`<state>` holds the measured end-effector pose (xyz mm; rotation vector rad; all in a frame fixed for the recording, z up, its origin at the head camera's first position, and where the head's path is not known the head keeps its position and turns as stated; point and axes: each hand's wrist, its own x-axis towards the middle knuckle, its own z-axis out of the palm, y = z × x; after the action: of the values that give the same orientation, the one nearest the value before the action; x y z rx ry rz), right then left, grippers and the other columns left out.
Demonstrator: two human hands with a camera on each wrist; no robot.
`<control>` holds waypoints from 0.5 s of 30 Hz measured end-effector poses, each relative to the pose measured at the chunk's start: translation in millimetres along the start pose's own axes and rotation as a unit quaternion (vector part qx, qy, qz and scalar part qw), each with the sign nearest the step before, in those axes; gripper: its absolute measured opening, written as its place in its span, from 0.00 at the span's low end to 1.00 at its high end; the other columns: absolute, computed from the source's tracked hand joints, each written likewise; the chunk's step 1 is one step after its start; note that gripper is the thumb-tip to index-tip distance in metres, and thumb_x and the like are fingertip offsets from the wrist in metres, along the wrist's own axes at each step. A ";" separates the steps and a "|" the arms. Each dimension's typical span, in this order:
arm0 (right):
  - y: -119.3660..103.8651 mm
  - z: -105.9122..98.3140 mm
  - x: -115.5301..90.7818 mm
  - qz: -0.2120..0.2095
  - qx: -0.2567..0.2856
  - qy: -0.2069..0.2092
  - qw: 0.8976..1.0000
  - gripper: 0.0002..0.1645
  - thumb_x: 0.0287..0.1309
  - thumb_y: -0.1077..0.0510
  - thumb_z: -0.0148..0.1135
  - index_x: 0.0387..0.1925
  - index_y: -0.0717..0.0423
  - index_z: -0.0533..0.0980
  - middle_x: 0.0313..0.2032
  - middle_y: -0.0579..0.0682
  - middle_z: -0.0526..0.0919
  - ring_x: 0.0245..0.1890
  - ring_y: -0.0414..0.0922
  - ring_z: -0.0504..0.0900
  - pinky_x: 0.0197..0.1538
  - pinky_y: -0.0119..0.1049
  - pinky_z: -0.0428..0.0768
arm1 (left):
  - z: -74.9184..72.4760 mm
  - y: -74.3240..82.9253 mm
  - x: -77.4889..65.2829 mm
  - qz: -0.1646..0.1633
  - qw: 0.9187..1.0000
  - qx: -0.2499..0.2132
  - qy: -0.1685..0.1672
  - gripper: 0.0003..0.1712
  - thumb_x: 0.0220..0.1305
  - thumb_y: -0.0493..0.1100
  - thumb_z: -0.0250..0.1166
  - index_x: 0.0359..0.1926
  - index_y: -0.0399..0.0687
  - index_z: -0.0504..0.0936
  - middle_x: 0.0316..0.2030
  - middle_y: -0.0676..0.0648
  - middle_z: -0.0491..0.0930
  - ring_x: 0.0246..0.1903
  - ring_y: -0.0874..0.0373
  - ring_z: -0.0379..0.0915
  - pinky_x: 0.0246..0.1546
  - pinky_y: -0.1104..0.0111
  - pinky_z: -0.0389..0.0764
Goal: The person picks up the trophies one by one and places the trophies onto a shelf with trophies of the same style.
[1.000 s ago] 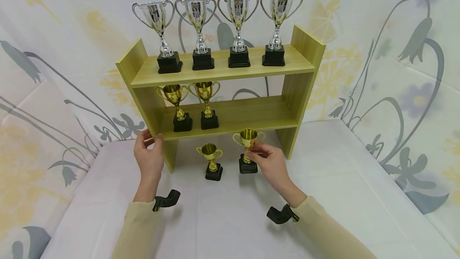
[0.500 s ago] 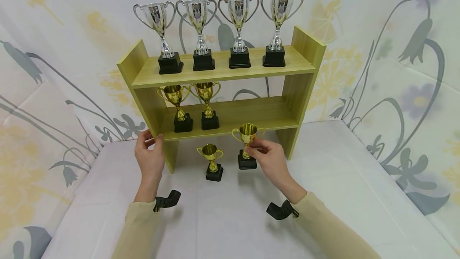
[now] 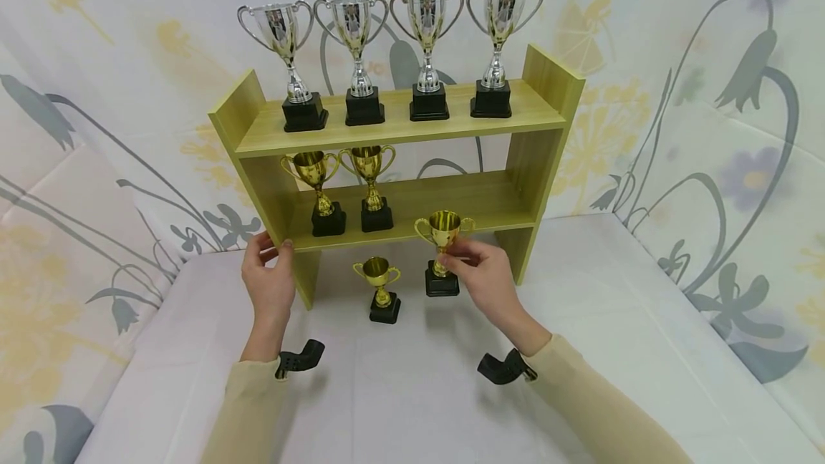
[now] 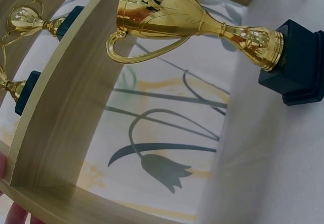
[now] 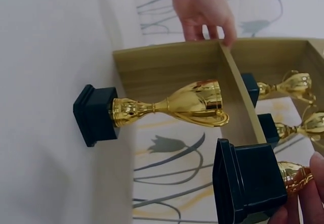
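My right hand (image 3: 483, 279) pinches the stem of a small gold trophy cup (image 3: 442, 282) with a black base. That trophy is upright, raised in front of the middle board of a wooden shelf (image 3: 464, 206). In the right wrist view its black base (image 5: 253, 183) is close to the camera. At the shelf's left side panel, my left hand (image 3: 267, 283) grips the edge, thumb in front and fingers around the outside. Another gold trophy (image 3: 384, 310) stands on the white tabletop between the hands. Two more gold trophies (image 3: 327, 220) stand on the left of the middle board.
Several silver trophies (image 3: 428, 102) stand in a row along the top board. Behind the shelf hangs a flower-patterned cloth (image 3: 677, 113). A white cloth (image 3: 619, 292) covers the table. Black wrist mounts (image 3: 299, 358) stick out from both sleeves.
The right hand has lifted the gold trophy from near the tabletop, upward toward the middle board's front edge. My left hand keeps its place on the side panel.
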<state>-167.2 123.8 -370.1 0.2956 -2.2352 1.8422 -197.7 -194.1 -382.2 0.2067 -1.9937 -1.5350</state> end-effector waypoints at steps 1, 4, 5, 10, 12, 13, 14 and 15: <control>-0.4 0.1 0.5 -0.002 -0.001 0.000 1.000 0.12 0.58 0.59 0.71 0.41 0.64 0.85 0.39 0.55 0.87 0.39 0.46 0.86 0.41 0.32 0.82 | 0.2 -0.1 0.1 0.001 1.000 0.000 0.000 0.18 0.71 0.42 0.58 0.58 0.41 0.77 0.48 0.47 0.74 0.46 0.60 0.68 0.41 0.72 0.76; -1.5 0.0 2.6 -0.004 -0.005 0.002 1.000 0.11 0.58 0.60 0.71 0.41 0.63 0.85 0.39 0.55 0.87 0.39 0.46 0.86 0.42 0.32 0.82 | 0.9 -0.8 0.4 0.004 1.000 0.005 0.001 0.18 0.71 0.43 0.58 0.58 0.41 0.77 0.48 0.46 0.74 0.46 0.60 0.69 0.42 0.72 0.77; -2.1 -0.2 3.1 -0.006 -0.007 0.002 1.000 0.11 0.58 0.60 0.71 0.41 0.63 0.85 0.39 0.55 0.87 0.39 0.46 0.86 0.42 0.31 0.82 | 1.1 -1.3 0.6 0.006 1.000 0.007 0.001 0.18 0.71 0.43 0.58 0.58 0.41 0.76 0.48 0.46 0.74 0.46 0.60 0.69 0.42 0.72 0.77; -5.2 -1.5 6.0 -0.015 -0.008 0.003 1.000 0.11 0.59 0.60 0.70 0.41 0.63 0.85 0.39 0.56 0.87 0.41 0.47 0.86 0.43 0.31 0.81 | 1.4 -1.9 0.8 0.012 1.000 0.010 0.002 0.18 0.72 0.44 0.58 0.58 0.41 0.76 0.49 0.45 0.74 0.47 0.59 0.69 0.42 0.73 0.77; -5.9 -2.3 7.1 -0.017 -0.004 0.002 1.000 0.12 0.59 0.60 0.70 0.42 0.64 0.85 0.40 0.56 0.87 0.41 0.48 0.86 0.43 0.31 0.81 | 1.3 -2.3 0.7 0.013 1.000 0.007 0.004 0.18 0.71 0.43 0.58 0.58 0.40 0.76 0.48 0.45 0.74 0.46 0.59 0.69 0.42 0.73 0.77; -6.0 -2.6 7.8 -0.018 -0.003 0.002 1.000 0.12 0.59 0.60 0.70 0.42 0.64 0.85 0.40 0.56 0.87 0.41 0.48 0.85 0.43 0.32 0.81 | 1.2 -2.3 0.4 0.013 1.000 0.008 0.005 0.18 0.71 0.43 0.58 0.58 0.40 0.76 0.48 0.45 0.74 0.46 0.59 0.69 0.42 0.73 0.77; -6.0 -3.1 8.5 -0.017 -0.001 0.002 1.000 0.12 0.59 0.60 0.70 0.42 0.64 0.85 0.40 0.56 0.87 0.42 0.48 0.85 0.43 0.32 0.81 | 1.1 -2.4 0.2 0.012 1.000 0.008 0.006 0.18 0.71 0.43 0.58 0.57 0.41 0.76 0.48 0.46 0.74 0.46 0.59 0.69 0.41 0.73 0.77; -5.9 -3.5 9.1 -0.017 0.001 0.002 1.000 0.12 0.59 0.60 0.70 0.42 0.64 0.85 0.40 0.56 0.87 0.42 0.48 0.85 0.44 0.32 0.82 | 1.0 -2.6 0.1 0.011 1.000 0.008 0.006 0.18 0.71 0.43 0.58 0.57 0.41 0.77 0.47 0.46 0.74 0.46 0.59 0.69 0.41 0.73 0.77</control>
<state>-173.9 126.0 -361.1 0.3283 -2.2117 1.8253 -198.9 -194.1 -384.7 0.2001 -1.9923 -1.5009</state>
